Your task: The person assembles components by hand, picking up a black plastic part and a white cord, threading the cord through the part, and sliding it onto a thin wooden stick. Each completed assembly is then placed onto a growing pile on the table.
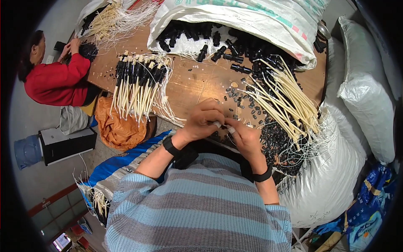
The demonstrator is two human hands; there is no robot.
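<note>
Close together at the table's near edge, my left hand (203, 119) and my right hand (247, 137) meet with thumbs and fingers pinched. Something small and dark seems to sit between the fingertips, too hidden to name. Small black plastic pieces (268, 145) lie scattered beside and beyond my right hand. Further right rests a bundle of cream sleeved wires (289, 103) with loose white ends. Left of my hands, another bundle of cream sleeved wires (134, 98) carries black tubular fittings (140, 73) at its far end.
A large white woven sack (247, 21) spills black tubular fittings (216, 52) at the table's back. More full white sacks (327, 180) crowd the right side. On the left, a person in red (58, 80) works at the table (189, 80); an orange bag (119, 126) sits below.
</note>
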